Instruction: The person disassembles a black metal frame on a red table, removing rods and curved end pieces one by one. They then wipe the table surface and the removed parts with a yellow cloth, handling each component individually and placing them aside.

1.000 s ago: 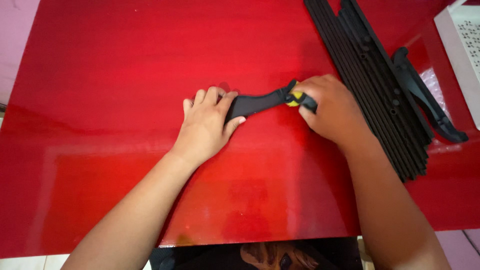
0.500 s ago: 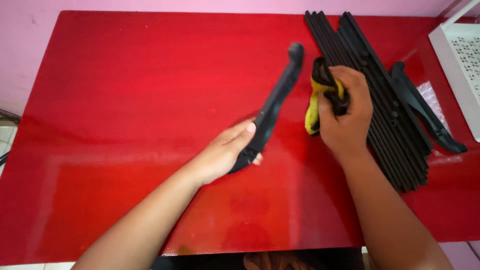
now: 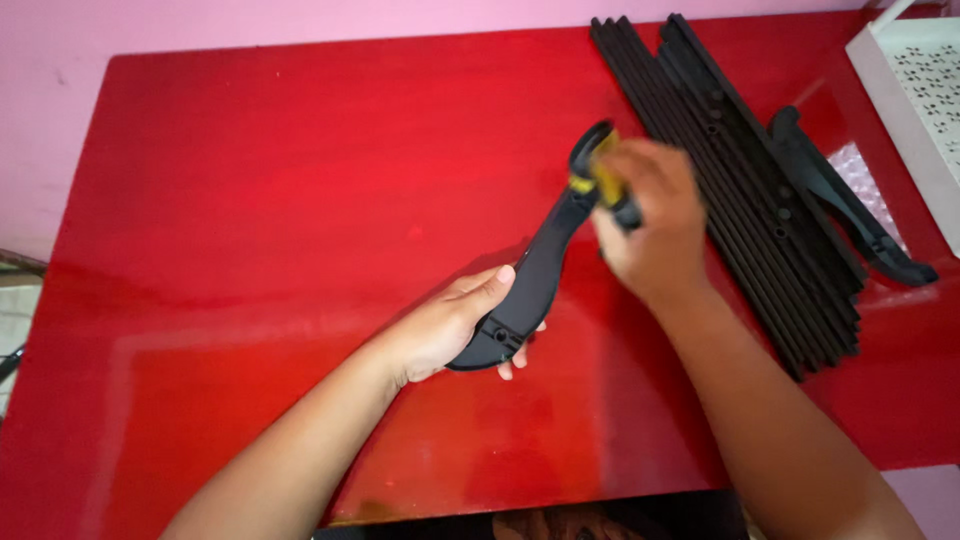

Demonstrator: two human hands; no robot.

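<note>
A glossy, smooth red table top (image 3: pixel 250 200) is seen; the curved black bracket (image 3: pixel 530 290) and the black slats (image 3: pixel 740 160) look like matt plastic, and the yellow-and-black cloth (image 3: pixel 603 182) appears soft

No labels, signs or screens show in this view. The one piece of packaging is a scrap of clear bubble wrap (image 3: pixel 862 188) lying flat on the red worktop (image 3: pixel 280 180) near its right edge, partly covered by a curved black plastic part (image 3: pixel 850 205); it is see-through with small round bubbles, so the red shows through it, and it carries no print that can be made out
</note>
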